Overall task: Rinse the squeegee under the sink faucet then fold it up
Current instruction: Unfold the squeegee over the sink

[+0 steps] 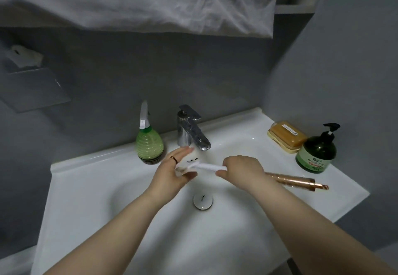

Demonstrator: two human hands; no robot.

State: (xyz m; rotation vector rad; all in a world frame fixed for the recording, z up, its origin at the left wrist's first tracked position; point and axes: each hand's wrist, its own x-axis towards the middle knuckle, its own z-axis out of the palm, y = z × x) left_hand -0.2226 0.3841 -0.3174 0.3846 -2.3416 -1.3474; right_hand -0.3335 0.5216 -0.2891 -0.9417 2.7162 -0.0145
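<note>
A small white squeegee is held over the white sink basin, just below the spout of the chrome faucet. My right hand grips its white handle from the right. My left hand, with a ring on one finger, cups the blade end, fingers partly spread around it. The blade end is mostly hidden by my left palm. I cannot tell whether water is running.
A green spray bottle stands left of the faucet. At the right rim sit a yellow soap bar in its dish, a dark green pump bottle and a copper tube. The drain plug lies below the hands.
</note>
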